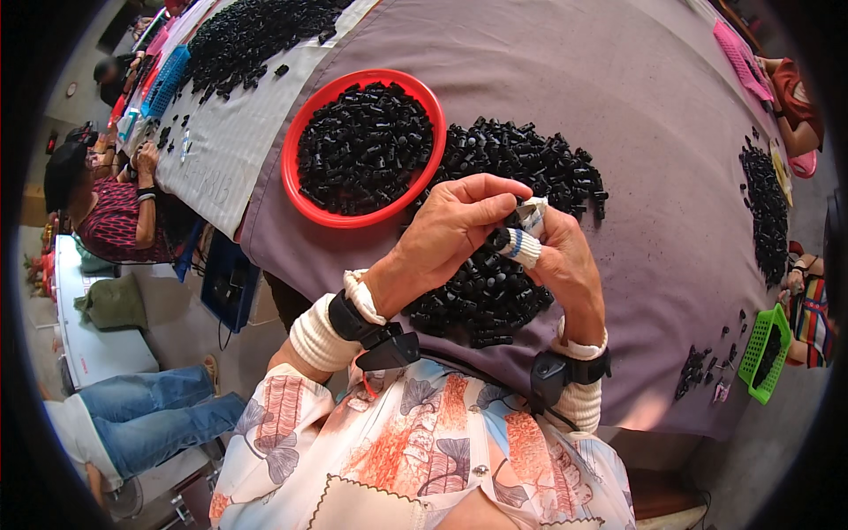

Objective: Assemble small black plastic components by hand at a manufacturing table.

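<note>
Both my hands meet over the table in front of my chest. The fingers of my left hand point(442, 225) are pinched together around a small black plastic part point(499, 238), largely hidden by the fingers. My right hand point(567, 256) is closed close against it, wearing a white knitted finger cover point(522, 248) with blue stripes and a whitish wrap on another finger. What the right fingers grip is hidden. Beneath and beyond the hands lies a heap of similar black parts point(530, 163). A red round basin point(353, 220), full of these parts, stands left of the heap.
A grey-mauve cloth point(671, 177) covers the table. Another black heap point(252, 40) lies at the far left, near a blue basket point(166, 81) and a seated person point(115, 212). At right are more parts point(763, 212), a green basket point(765, 353), a pink basket point(740, 57) and other people.
</note>
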Action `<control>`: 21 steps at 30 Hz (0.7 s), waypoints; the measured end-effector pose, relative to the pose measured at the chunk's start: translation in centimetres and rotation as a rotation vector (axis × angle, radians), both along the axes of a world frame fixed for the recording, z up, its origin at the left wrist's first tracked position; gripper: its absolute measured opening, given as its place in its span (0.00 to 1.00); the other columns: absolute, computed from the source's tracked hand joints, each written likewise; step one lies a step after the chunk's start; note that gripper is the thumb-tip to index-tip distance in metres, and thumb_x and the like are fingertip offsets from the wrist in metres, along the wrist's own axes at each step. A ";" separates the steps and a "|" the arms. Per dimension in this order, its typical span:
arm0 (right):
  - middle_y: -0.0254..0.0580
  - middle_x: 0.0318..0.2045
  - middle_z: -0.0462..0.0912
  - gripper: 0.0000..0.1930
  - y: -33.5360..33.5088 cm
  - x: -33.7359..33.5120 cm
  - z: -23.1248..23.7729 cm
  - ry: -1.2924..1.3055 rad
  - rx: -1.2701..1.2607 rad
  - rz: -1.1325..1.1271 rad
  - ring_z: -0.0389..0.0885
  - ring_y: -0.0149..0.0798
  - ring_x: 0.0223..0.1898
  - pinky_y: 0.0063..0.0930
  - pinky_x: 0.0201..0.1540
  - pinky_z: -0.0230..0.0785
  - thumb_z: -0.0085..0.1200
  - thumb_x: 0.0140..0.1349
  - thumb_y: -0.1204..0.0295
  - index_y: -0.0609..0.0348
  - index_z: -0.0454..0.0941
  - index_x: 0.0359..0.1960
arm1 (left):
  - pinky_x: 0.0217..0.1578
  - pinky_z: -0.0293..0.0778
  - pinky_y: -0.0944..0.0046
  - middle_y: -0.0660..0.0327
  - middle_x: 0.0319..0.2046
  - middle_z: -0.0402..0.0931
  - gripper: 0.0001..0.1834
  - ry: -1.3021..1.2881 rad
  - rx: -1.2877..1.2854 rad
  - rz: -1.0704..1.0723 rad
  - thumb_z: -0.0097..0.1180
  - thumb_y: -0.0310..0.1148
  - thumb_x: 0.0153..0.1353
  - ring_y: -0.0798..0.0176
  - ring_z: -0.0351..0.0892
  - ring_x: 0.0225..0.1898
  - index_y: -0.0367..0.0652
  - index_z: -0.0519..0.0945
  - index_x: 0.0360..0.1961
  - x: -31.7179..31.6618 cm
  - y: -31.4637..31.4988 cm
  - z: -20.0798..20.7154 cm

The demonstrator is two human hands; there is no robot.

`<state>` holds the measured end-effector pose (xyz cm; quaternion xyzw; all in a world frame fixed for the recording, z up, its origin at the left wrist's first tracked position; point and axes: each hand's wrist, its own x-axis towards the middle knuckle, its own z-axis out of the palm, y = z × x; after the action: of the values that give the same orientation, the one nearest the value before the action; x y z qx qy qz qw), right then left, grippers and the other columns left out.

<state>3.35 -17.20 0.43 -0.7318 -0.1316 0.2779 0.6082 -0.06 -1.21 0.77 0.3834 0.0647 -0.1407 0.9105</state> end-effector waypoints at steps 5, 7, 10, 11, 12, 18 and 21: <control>0.26 0.17 0.69 0.14 0.0 -0.1 0.2 -0.036 -0.007 -0.007 0.64 0.21 0.20 0.19 0.22 0.57 0.63 0.47 0.66 0.61 0.72 0.26 | 0.38 0.74 0.71 0.59 0.35 0.77 0.12 -0.028 0.070 0.017 0.49 0.28 0.60 0.70 0.77 0.36 0.34 0.74 0.43 0.0 -0.3 0.0; 0.25 0.17 0.69 0.13 0.0 -0.1 0.4 -0.001 0.024 -0.021 0.64 0.20 0.19 0.18 0.20 0.57 0.63 0.47 0.66 0.61 0.72 0.26 | 0.37 0.74 0.71 0.59 0.35 0.77 0.12 -0.011 0.024 0.008 0.49 0.28 0.61 0.70 0.77 0.36 0.34 0.74 0.44 0.2 -0.2 0.0; 0.25 0.16 0.69 0.13 0.0 -0.3 0.3 0.080 0.100 -0.070 0.64 0.18 0.16 0.15 0.16 0.55 0.63 0.48 0.66 0.60 0.73 0.26 | 0.37 0.75 0.71 0.59 0.34 0.77 0.12 0.017 -0.049 -0.001 0.48 0.29 0.62 0.70 0.77 0.35 0.34 0.73 0.45 0.1 0.0 0.0; 0.25 0.16 0.69 0.13 0.1 -0.3 0.2 0.124 0.144 -0.104 0.64 0.18 0.14 0.14 0.14 0.54 0.63 0.48 0.66 0.59 0.72 0.26 | 0.37 0.75 0.71 0.60 0.34 0.77 0.12 0.026 -0.077 -0.002 0.47 0.29 0.62 0.71 0.77 0.35 0.34 0.73 0.45 0.1 0.0 -0.1; 0.25 0.16 0.69 0.13 0.1 -0.3 0.1 0.124 0.145 -0.104 0.64 0.18 0.14 0.14 0.14 0.54 0.63 0.48 0.66 0.59 0.72 0.26 | 0.37 0.75 0.71 0.60 0.34 0.77 0.12 0.025 -0.077 -0.002 0.47 0.29 0.62 0.71 0.77 0.35 0.34 0.73 0.45 0.1 0.1 -0.1; 0.25 0.14 0.69 0.09 0.1 -0.3 -0.2 0.081 0.171 -0.099 0.63 0.17 0.12 0.11 0.11 0.51 0.60 0.50 0.70 0.57 0.72 0.29 | 0.38 0.75 0.71 0.60 0.33 0.76 0.12 0.031 -0.112 -0.010 0.47 0.28 0.62 0.71 0.77 0.36 0.34 0.73 0.45 0.0 0.0 -0.1; 0.25 0.15 0.69 0.09 0.1 -0.4 0.0 0.057 0.141 -0.102 0.63 0.17 0.12 0.12 0.11 0.51 0.60 0.50 0.71 0.57 0.71 0.29 | 0.38 0.75 0.71 0.60 0.34 0.76 0.12 0.021 -0.124 -0.005 0.47 0.28 0.62 0.71 0.76 0.36 0.34 0.73 0.45 -0.1 0.1 -0.4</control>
<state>2.97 -17.07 0.43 -0.6847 -0.0960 0.2577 0.6749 -0.13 -1.13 0.40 0.3249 0.0644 -0.1507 0.9315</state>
